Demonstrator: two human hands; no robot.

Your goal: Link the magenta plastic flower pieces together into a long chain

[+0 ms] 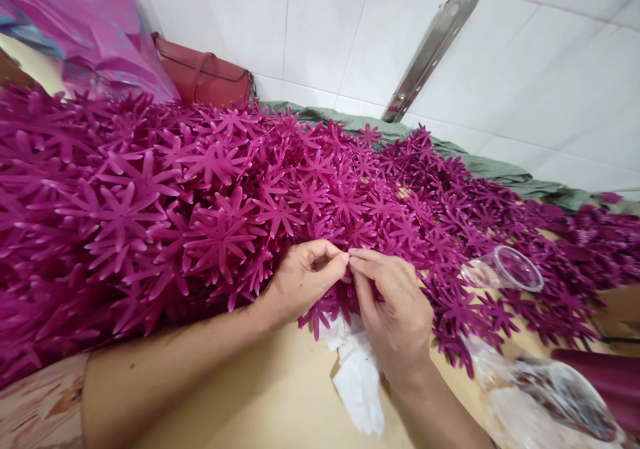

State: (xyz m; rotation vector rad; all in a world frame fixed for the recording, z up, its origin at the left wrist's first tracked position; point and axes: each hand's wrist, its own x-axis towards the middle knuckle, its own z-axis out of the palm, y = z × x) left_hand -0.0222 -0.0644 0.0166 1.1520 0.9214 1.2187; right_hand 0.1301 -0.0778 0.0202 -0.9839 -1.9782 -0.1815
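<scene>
Thumb and forefinger pressed together, my left hand (303, 277) pinches at the middle of the view. My right hand (395, 296) meets it there, its fingertips also closed in a pinch. Whatever lies between the two sets of fingertips is too small and covered to make out. Right behind and beneath both hands spreads a big heap of magenta flower-shaped pieces (220, 236) with long narrow petals. A crumpled white tissue (357, 389) lies on the pale yellow table (260, 396) below my right hand.
A clear plastic cup (517, 269) lies on its side at the right, with a plastic bag (545, 396) nearer me. Along the white tiled wall (330, 22) are a red handbag (205, 76), a pink plastic bag (100, 29), green cloth (500, 169) and a metal bracket (430, 56).
</scene>
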